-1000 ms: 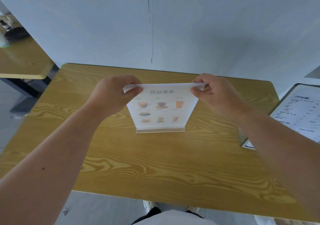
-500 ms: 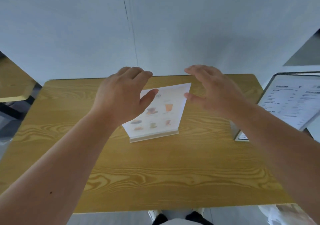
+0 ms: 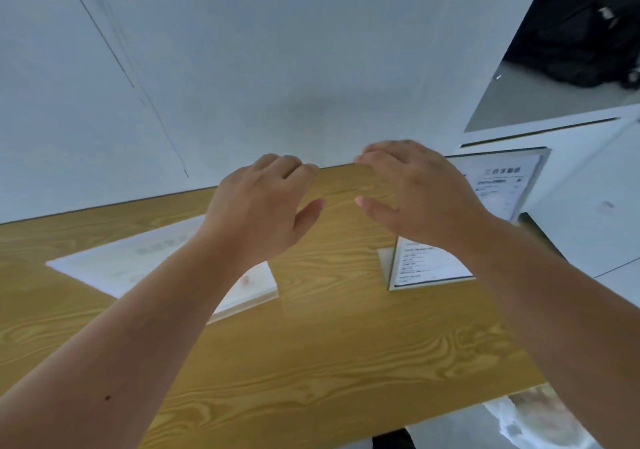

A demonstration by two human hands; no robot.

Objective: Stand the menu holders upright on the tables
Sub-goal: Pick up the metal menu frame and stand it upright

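Note:
On the wooden table [image 3: 311,362], a white drinks menu holder [image 3: 138,265] with a pale wooden base stands at the left, blurred and partly behind my left forearm. A second, dark-framed menu holder [image 3: 420,265] with printed text stands at the table's right edge, partly covered by my right wrist. My left hand [image 3: 259,206] and my right hand [image 3: 419,192] hover above the table's far middle, between the two holders. Both have fingers spread and hold nothing.
A white wall runs right behind the table's far edge. A white counter [image 3: 588,178] stands to the right, with a dark bag [image 3: 588,33] on the floor beyond it. A pale plastic bag [image 3: 533,421] lies below the table's near right corner.
Both hands let go of the drinks menu holder's top edge and moved right, fingers spread. The view swung right, so that holder now sits at the left.

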